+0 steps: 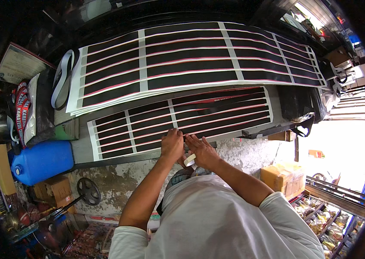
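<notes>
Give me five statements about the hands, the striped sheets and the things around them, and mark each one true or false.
1. Both hands, the left hand and right hand, are at the near edge of the smaller striped sheet. True.
2. A white tape roll is by the right hand. True.
3. The jerrycan is red. False: blue.
4. The larger striped sheet lies nearer than the smaller. False: farther.
5. The stripes are mostly black. True.

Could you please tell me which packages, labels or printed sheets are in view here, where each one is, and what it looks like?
Large printed sheet: far across the table, black strips edged red on white.
Smaller printed sheet: near edge, under both hands, same pattern.
Cardboard box: on the ground to the right, brown.
Blue plastic canister: lower left, lying down.
Framed certificate: far left, pale paper.
</notes>
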`<move>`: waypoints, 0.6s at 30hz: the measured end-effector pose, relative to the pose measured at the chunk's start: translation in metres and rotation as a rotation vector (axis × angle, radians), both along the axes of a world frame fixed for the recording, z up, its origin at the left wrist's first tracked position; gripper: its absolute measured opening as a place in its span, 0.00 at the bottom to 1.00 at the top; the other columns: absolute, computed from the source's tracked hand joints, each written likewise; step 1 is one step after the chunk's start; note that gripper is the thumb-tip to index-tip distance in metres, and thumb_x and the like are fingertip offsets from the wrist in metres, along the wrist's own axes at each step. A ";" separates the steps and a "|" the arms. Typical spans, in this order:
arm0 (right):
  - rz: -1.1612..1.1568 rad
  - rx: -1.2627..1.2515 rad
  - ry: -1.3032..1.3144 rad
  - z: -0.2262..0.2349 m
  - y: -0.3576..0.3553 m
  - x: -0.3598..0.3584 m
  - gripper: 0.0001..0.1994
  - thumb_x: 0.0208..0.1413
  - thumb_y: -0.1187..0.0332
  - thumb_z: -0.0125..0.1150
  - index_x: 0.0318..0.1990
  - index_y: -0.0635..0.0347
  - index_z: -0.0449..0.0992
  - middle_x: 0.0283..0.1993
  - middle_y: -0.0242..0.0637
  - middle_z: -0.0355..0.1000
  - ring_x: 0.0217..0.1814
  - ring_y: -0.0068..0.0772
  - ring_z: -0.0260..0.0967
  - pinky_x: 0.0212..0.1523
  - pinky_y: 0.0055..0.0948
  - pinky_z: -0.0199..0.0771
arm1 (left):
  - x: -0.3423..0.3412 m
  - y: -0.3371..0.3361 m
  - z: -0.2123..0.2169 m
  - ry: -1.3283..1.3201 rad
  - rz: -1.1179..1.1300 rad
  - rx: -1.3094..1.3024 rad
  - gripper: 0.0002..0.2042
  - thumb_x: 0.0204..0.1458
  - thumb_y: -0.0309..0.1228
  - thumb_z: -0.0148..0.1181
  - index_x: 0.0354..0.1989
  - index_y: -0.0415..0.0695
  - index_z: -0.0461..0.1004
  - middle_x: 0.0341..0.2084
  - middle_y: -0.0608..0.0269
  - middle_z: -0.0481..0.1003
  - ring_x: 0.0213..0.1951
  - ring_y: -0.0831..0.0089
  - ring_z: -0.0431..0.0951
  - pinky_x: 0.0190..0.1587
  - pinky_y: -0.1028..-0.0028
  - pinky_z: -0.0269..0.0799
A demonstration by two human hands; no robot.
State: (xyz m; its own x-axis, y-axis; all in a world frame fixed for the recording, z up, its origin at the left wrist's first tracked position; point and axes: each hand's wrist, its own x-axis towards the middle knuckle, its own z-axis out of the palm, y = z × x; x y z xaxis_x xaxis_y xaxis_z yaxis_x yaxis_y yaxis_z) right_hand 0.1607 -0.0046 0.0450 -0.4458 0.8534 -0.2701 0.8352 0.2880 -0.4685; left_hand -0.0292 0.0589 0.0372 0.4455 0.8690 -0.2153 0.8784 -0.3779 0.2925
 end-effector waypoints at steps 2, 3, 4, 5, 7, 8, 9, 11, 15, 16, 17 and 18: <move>0.005 -0.041 -0.002 0.004 0.001 -0.001 0.34 0.66 0.64 0.58 0.80 0.58 0.62 0.88 0.40 0.50 0.90 0.44 0.46 0.85 0.59 0.49 | 0.010 0.007 0.005 0.093 -0.050 -0.033 0.23 0.48 0.30 0.73 0.54 0.36 0.79 0.53 0.50 0.78 0.60 0.54 0.79 0.54 0.49 0.79; 0.022 -0.085 -0.027 0.006 0.003 0.000 0.34 0.68 0.64 0.57 0.80 0.57 0.61 0.89 0.39 0.48 0.91 0.43 0.44 0.86 0.59 0.47 | 0.014 0.007 0.007 0.179 -0.099 0.004 0.23 0.50 0.33 0.73 0.54 0.37 0.81 0.53 0.51 0.79 0.61 0.56 0.79 0.58 0.47 0.75; 0.038 -0.122 -0.054 0.008 0.008 0.001 0.34 0.69 0.63 0.55 0.81 0.56 0.60 0.89 0.39 0.47 0.91 0.41 0.42 0.86 0.59 0.45 | 0.018 0.012 0.012 0.221 -0.137 -0.012 0.23 0.51 0.34 0.73 0.54 0.37 0.81 0.54 0.51 0.79 0.61 0.56 0.79 0.60 0.47 0.74; 0.046 -0.134 -0.076 0.009 0.011 0.001 0.34 0.68 0.63 0.57 0.81 0.57 0.60 0.89 0.39 0.47 0.91 0.41 0.42 0.86 0.59 0.44 | 0.022 0.017 0.018 0.265 -0.174 -0.028 0.23 0.52 0.34 0.74 0.55 0.37 0.81 0.54 0.52 0.79 0.61 0.57 0.79 0.61 0.47 0.73; 0.061 -0.161 -0.120 0.011 0.016 0.001 0.35 0.66 0.63 0.59 0.81 0.57 0.61 0.89 0.39 0.47 0.91 0.42 0.42 0.87 0.59 0.44 | 0.024 0.022 0.020 0.306 -0.216 -0.042 0.23 0.53 0.35 0.74 0.56 0.37 0.81 0.55 0.52 0.79 0.61 0.57 0.79 0.63 0.47 0.72; 0.061 -0.151 -0.116 0.010 0.016 0.001 0.36 0.65 0.63 0.60 0.80 0.57 0.61 0.90 0.39 0.46 0.91 0.42 0.42 0.87 0.59 0.44 | 0.025 0.023 0.019 0.303 -0.221 -0.040 0.23 0.53 0.35 0.74 0.56 0.37 0.81 0.56 0.52 0.79 0.61 0.57 0.79 0.63 0.48 0.71; 0.060 -0.140 -0.112 0.007 0.016 0.002 0.36 0.64 0.63 0.61 0.80 0.57 0.61 0.90 0.39 0.46 0.91 0.42 0.42 0.87 0.59 0.44 | 0.025 0.024 0.017 0.302 -0.226 -0.038 0.23 0.54 0.35 0.74 0.57 0.37 0.81 0.56 0.52 0.79 0.61 0.57 0.79 0.64 0.48 0.71; 0.051 -0.117 -0.094 0.001 0.013 0.005 0.36 0.63 0.64 0.62 0.79 0.57 0.62 0.89 0.41 0.48 0.91 0.44 0.44 0.86 0.60 0.46 | 0.029 0.027 0.034 0.324 -0.254 -0.098 0.22 0.55 0.33 0.73 0.57 0.37 0.81 0.57 0.51 0.79 0.61 0.57 0.79 0.64 0.48 0.70; 0.036 -0.037 -0.052 -0.012 0.009 0.007 0.35 0.64 0.63 0.62 0.79 0.56 0.64 0.87 0.43 0.53 0.89 0.46 0.49 0.84 0.63 0.52 | 0.026 0.029 0.036 0.340 -0.226 -0.130 0.21 0.56 0.33 0.73 0.57 0.38 0.82 0.58 0.50 0.79 0.62 0.57 0.78 0.65 0.48 0.69; 0.033 -0.014 -0.040 -0.011 0.010 0.004 0.35 0.65 0.63 0.62 0.79 0.55 0.63 0.87 0.43 0.53 0.89 0.46 0.49 0.84 0.63 0.52 | 0.024 0.029 0.034 0.334 -0.229 -0.129 0.21 0.55 0.33 0.73 0.56 0.38 0.82 0.57 0.50 0.79 0.63 0.57 0.78 0.65 0.48 0.69; 0.034 -0.023 -0.036 -0.010 0.010 0.004 0.35 0.66 0.63 0.62 0.80 0.54 0.62 0.87 0.43 0.52 0.89 0.47 0.49 0.84 0.63 0.52 | 0.023 0.030 0.032 0.329 -0.232 -0.128 0.21 0.55 0.34 0.73 0.56 0.38 0.82 0.57 0.50 0.79 0.63 0.57 0.78 0.66 0.47 0.69; 0.034 -0.034 -0.037 -0.008 0.010 0.004 0.35 0.66 0.63 0.62 0.80 0.54 0.62 0.87 0.43 0.52 0.89 0.47 0.48 0.83 0.63 0.52 | 0.022 0.030 0.030 0.323 -0.234 -0.128 0.21 0.55 0.34 0.73 0.56 0.38 0.83 0.57 0.51 0.80 0.63 0.56 0.78 0.66 0.47 0.68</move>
State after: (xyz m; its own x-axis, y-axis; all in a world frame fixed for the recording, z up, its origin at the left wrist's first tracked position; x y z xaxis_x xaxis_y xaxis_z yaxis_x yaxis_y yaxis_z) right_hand 0.1651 0.0059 0.0370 -0.4632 0.8283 -0.3153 0.8423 0.3008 -0.4473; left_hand -0.0076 0.0887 0.0671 0.5197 0.7093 -0.4762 0.8273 -0.5570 0.0734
